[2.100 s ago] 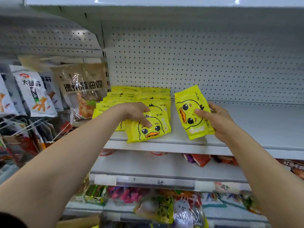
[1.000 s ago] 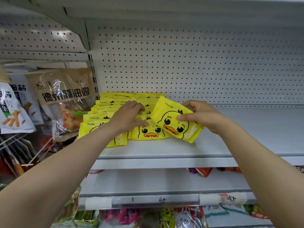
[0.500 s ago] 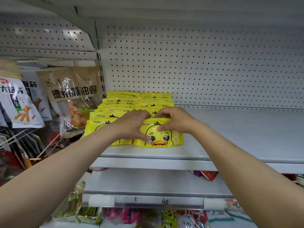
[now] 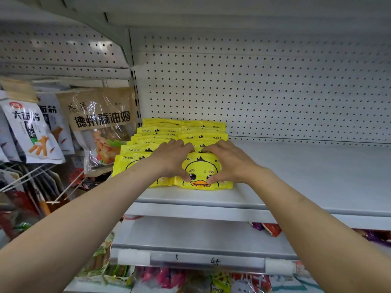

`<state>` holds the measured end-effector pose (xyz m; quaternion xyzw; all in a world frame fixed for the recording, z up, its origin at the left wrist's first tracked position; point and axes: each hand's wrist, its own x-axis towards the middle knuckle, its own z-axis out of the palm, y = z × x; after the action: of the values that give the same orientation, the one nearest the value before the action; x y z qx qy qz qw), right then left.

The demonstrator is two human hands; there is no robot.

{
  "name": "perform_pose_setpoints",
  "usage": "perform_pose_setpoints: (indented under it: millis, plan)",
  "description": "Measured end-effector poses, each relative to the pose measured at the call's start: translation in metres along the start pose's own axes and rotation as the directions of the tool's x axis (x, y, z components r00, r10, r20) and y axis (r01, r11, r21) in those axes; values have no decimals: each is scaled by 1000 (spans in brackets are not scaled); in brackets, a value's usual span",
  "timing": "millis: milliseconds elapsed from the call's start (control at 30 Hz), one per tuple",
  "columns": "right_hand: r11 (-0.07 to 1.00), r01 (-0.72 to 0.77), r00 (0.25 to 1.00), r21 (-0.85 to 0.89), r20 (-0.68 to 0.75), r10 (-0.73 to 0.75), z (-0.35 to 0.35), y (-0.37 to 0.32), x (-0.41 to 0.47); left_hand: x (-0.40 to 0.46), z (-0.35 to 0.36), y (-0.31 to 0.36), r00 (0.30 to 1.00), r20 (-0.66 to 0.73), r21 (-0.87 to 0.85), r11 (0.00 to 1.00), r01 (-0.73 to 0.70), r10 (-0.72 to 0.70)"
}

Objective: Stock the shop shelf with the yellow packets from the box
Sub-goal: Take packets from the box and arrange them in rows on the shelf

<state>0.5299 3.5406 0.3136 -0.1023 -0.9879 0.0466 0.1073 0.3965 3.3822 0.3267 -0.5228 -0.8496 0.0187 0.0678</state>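
Two rows of yellow duck packets [image 4: 161, 130] stand overlapping at the left end of the white shelf [image 4: 306, 172]. The front packet [image 4: 201, 173] of the right row stands near the shelf's front edge, duck face towards me. My left hand [image 4: 171, 160] and my right hand [image 4: 229, 162] both hold this packet, fingers curled over its top edge and thumbs pressed on its lower front. The fingertips of the two hands nearly meet above the packet. The box is out of view.
Bare shelf surface stretches to the right of the packets, with a pegboard back wall [image 4: 275, 92] behind and another shelf overhead. Snack bags [image 4: 101, 123] hang on hooks to the left. A lower shelf with a price strip [image 4: 201, 259] holds mixed packets underneath.
My right hand brought a packet in from the right and set it upright at the front of the right row. Both hands have since closed round it from either side.
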Motion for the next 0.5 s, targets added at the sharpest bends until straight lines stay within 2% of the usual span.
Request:
perform_pose_setpoints:
  millis: [267, 500]
  plan:
    - [992, -18, 997, -128, -83, 7, 6, -10, -13, -11, 9, 11, 987, -126, -15, 995, 95, -96]
    - [986, -39, 990, -163, -139, 16, 6, -23, -28, -43, 23, 30, 933, -251, -64, 966, 250, -258]
